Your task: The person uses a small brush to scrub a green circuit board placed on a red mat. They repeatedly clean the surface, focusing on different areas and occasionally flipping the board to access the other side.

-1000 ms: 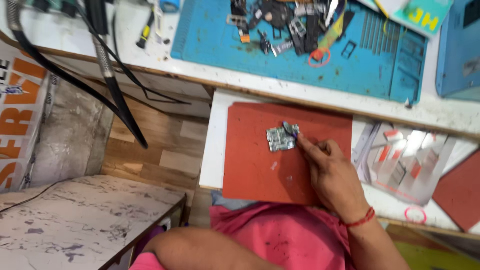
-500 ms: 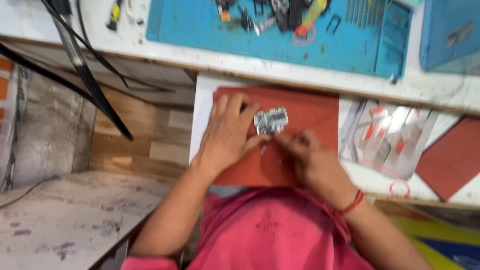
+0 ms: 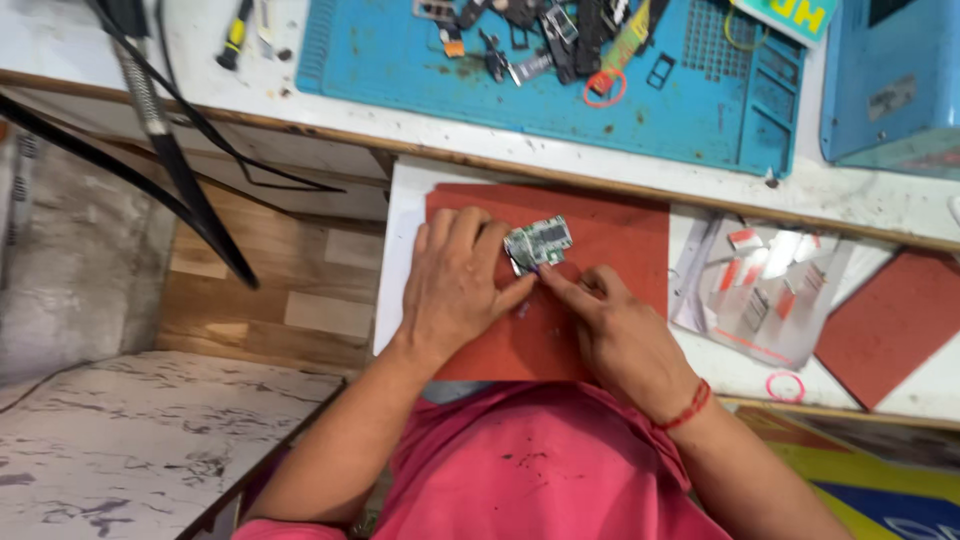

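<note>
My left hand [image 3: 455, 285] lies flat on the red mat [image 3: 620, 240], and its thumb and fingers pinch the near edge of the small green circuit board [image 3: 538, 242] to hold it down. My right hand [image 3: 620, 335] touches the board's near corner with one finger; the other fingers are curled, and I cannot tell if they hold a tiny tool. I think I should press softly and keep the board flat. Past my grip lies the blue work mat [image 3: 560, 90] with loose small parts [image 3: 540, 30], well apart from the board.
</note>
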